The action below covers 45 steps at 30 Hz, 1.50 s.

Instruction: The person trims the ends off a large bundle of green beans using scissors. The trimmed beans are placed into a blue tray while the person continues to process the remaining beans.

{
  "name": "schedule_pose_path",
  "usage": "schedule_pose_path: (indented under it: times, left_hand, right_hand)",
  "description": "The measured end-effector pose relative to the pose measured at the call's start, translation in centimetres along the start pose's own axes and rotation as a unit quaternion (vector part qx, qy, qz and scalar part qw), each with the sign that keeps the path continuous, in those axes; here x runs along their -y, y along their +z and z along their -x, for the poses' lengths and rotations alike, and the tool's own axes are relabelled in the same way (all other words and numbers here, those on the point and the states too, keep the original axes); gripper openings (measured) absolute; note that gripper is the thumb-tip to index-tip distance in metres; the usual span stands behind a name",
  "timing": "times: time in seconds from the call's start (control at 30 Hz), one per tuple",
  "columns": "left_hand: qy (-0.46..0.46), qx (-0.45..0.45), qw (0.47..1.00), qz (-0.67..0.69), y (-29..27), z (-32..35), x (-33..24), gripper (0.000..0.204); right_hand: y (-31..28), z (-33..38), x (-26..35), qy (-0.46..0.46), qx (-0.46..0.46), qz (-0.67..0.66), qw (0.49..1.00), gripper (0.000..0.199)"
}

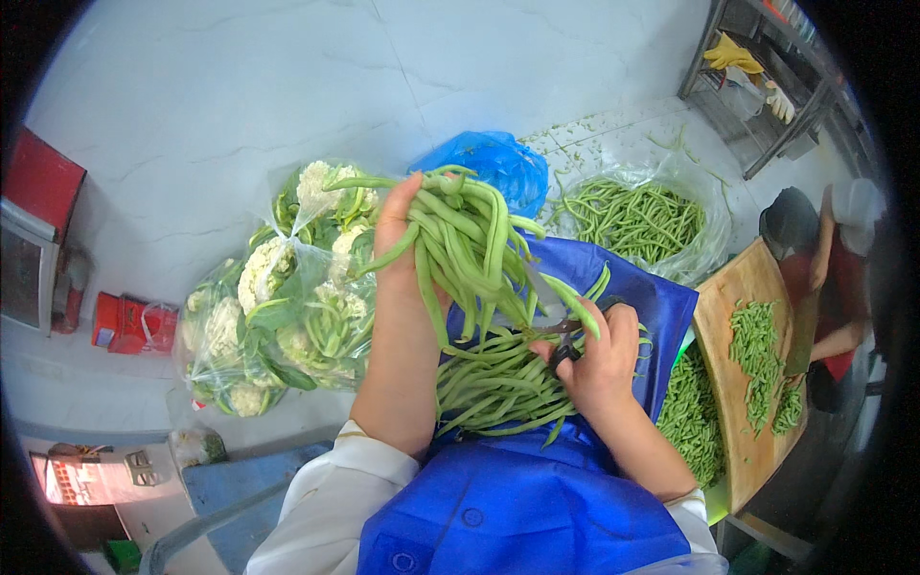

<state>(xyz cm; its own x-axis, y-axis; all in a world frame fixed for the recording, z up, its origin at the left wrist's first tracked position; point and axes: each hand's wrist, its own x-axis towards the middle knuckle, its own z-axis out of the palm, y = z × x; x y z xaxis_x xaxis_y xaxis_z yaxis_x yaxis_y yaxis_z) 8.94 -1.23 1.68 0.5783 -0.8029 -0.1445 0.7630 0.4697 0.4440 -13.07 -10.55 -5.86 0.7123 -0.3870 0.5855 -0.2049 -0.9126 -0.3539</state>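
Observation:
My left hand (395,240) is raised and closed round a thick bunch of green beans (470,244), whose ends hang down over my lap. In my right hand (606,369) is a pair of scissors with black handles (563,355). Their blades are apart and reach in among the bean ends just below the bunch. More green beans (498,388) lie in a heap on the blue apron (632,287) spread over my lap. Part of the blades is hidden behind the hanging beans.
Bagged cauliflowers (264,273) stand at left, a blue plastic bag (489,168) ahead. A clear bag of beans (637,216) sits beyond my lap. At right, another person's hand (839,340) is at a wooden board (738,450) with chopped beans, above a tub of cut beans (692,417).

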Motion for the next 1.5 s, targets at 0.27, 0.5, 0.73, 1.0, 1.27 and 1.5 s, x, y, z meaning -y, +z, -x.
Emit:
schedule_pose_path:
  times: [0.27, 0.5, 0.73, 1.0, 1.27, 1.5]
  left_hand:
    - [-0.017, -0.077, 0.997, -0.018, 0.7, -0.4, 1.6, 0.022]
    - [-0.004, -0.047, 0.998, -0.042, 0.5, -0.2, 2.1, 0.022]
    - [-0.104, 0.130, 0.978, 0.126, -3.6, -2.6, 0.7, 0.036]
    - [-0.127, 0.125, 0.974, 0.143, -3.0, -1.8, -0.1, 0.033]
    - [-0.132, 0.111, 0.972, 0.160, -1.6, -1.1, 0.8, 0.033]
    - [-0.109, 0.109, 0.985, 0.075, -2.5, -1.9, 0.9, 0.039]
  right_hand:
    - [1.6, 0.7, -1.0, -0.084, -0.065, -0.054, 0.993, 0.058]
    - [2.4, 1.6, -1.4, -0.100, -0.068, -0.079, 0.990, 0.050]
    - [0.8, 3.0, -0.8, -0.033, 0.008, -0.145, 0.989, 0.052]
    - [-8.7, 0.2, 0.3, 0.003, -0.005, 0.038, 0.999, 0.053]
    - [-8.8, -2.9, -1.1, -0.104, -0.036, 0.134, 0.985, 0.061]
    - [-6.5, -1.2, -2.1, -0.087, 0.009, 0.044, 0.995, 0.044]
